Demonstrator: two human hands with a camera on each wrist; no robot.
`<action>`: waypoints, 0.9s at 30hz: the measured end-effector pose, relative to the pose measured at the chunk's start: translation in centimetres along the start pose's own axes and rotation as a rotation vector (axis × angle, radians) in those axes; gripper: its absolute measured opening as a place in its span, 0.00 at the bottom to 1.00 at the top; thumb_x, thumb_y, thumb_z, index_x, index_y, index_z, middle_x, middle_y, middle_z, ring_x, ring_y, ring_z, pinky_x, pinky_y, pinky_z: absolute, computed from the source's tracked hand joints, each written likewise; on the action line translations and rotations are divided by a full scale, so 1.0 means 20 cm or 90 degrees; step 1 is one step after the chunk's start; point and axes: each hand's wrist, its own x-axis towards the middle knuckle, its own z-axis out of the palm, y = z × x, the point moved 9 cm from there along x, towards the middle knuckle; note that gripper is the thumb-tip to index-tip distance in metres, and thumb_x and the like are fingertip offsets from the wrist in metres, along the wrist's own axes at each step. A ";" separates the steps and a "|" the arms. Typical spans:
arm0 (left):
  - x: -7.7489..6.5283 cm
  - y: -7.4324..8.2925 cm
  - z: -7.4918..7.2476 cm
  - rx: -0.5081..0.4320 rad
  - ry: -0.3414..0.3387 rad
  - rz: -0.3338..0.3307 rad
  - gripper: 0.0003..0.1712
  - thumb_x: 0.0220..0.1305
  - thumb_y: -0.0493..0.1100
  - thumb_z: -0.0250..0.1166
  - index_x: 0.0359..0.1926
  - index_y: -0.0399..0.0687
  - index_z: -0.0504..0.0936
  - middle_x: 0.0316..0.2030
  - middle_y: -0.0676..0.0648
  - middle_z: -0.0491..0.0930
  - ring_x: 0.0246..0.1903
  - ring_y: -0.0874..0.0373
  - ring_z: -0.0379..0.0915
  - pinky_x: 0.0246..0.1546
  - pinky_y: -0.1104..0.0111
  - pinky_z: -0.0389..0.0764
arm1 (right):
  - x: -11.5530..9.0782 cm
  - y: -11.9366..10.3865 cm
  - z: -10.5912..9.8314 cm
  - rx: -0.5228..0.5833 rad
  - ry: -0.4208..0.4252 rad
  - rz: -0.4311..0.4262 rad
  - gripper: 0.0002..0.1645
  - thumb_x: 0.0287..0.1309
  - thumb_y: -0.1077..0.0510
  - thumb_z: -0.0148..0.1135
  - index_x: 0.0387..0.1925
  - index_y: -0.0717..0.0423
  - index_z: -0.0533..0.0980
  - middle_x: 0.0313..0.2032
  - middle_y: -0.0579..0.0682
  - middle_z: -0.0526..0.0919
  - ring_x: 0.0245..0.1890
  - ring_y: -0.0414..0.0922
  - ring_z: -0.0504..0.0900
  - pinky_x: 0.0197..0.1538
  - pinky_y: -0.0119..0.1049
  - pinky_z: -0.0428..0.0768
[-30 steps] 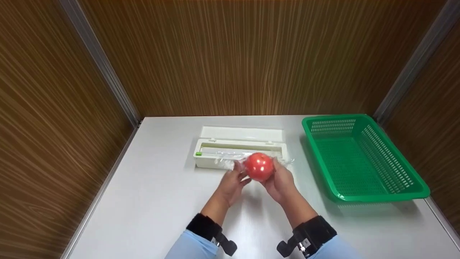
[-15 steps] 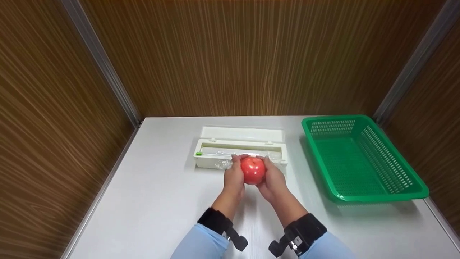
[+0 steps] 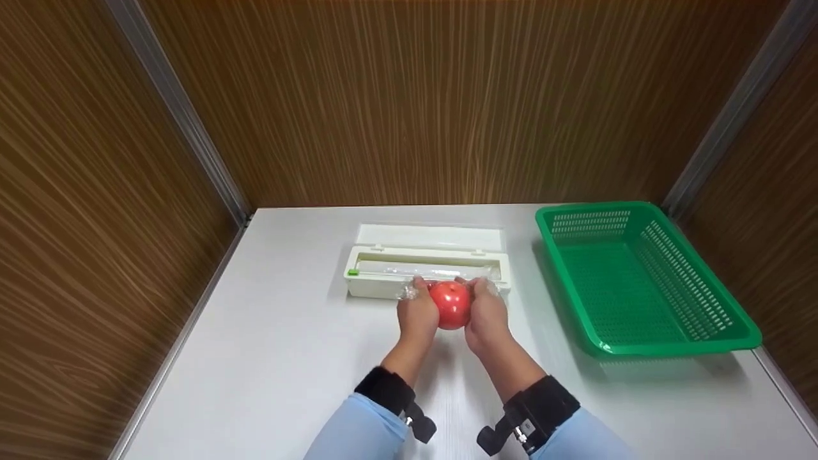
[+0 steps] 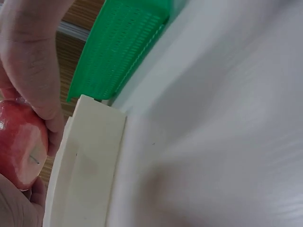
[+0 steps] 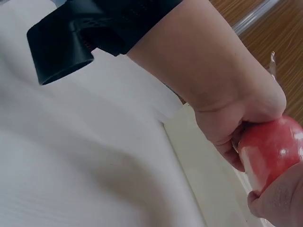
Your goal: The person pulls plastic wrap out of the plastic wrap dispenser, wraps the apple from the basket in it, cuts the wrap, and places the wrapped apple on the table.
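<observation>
A shiny red apple (image 3: 451, 306) is held between both hands above the table, near the front of a white cling film dispenser (image 3: 372, 289). My left hand (image 3: 418, 314) grips its left side, my right hand (image 3: 489, 319) its right side. Crumpled clear cling film (image 3: 407, 292) sticks out past the left fingers, and more shows by the right thumb. In the left wrist view the apple (image 4: 21, 142) shows its short stem, with fingers around it. The right wrist view has the apple (image 5: 272, 146) between the two hands; its underside is hidden.
The dispenser's lid (image 3: 431, 236) lies open toward the back, and a film roll (image 3: 434, 268) sits inside. On the right of the white table (image 3: 268, 358) stands a green plastic basket (image 3: 578, 306). Wood-patterned panels (image 3: 409, 102) enclose the back and sides.
My left hand has closed in on the apple's side. The apple has shifted slightly left and nearer, and the loose film at both sides has been gathered in against it.
</observation>
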 end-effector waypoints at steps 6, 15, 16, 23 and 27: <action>-0.03 0.05 0.02 0.045 -0.010 0.075 0.24 0.76 0.50 0.43 0.41 0.43 0.83 0.36 0.46 0.83 0.41 0.50 0.77 0.44 0.60 0.77 | -0.02 -0.06 0.01 -0.267 0.008 -0.073 0.27 0.75 0.47 0.34 0.56 0.56 0.76 0.55 0.53 0.74 0.57 0.51 0.70 0.58 0.46 0.72; -0.07 0.13 0.02 0.119 -0.008 0.189 0.18 0.74 0.45 0.47 0.41 0.42 0.82 0.35 0.47 0.85 0.38 0.51 0.80 0.39 0.61 0.80 | -0.05 -0.11 0.05 -0.453 -0.018 -0.153 0.21 0.73 0.51 0.40 0.52 0.55 0.76 0.52 0.56 0.79 0.52 0.54 0.75 0.52 0.48 0.75; -0.08 0.14 0.01 0.127 -0.006 0.209 0.17 0.73 0.44 0.48 0.42 0.41 0.82 0.35 0.47 0.85 0.38 0.50 0.81 0.39 0.60 0.80 | -0.05 -0.11 0.06 -0.481 -0.024 -0.165 0.21 0.73 0.50 0.40 0.51 0.56 0.76 0.50 0.56 0.80 0.50 0.54 0.76 0.51 0.49 0.75; -0.09 0.15 -0.02 0.154 0.028 0.261 0.17 0.73 0.45 0.48 0.35 0.43 0.81 0.28 0.46 0.83 0.33 0.47 0.81 0.35 0.58 0.80 | -0.06 -0.08 0.12 -0.567 -0.118 -0.153 0.34 0.72 0.39 0.35 0.59 0.57 0.74 0.55 0.58 0.78 0.57 0.55 0.74 0.58 0.50 0.72; -0.05 0.12 -0.04 0.092 0.026 0.193 0.20 0.74 0.48 0.47 0.35 0.45 0.81 0.31 0.47 0.84 0.37 0.49 0.80 0.40 0.58 0.80 | -0.03 -0.07 0.09 -0.296 -0.178 -0.066 0.32 0.75 0.44 0.34 0.73 0.51 0.56 0.69 0.53 0.64 0.70 0.50 0.59 0.70 0.46 0.56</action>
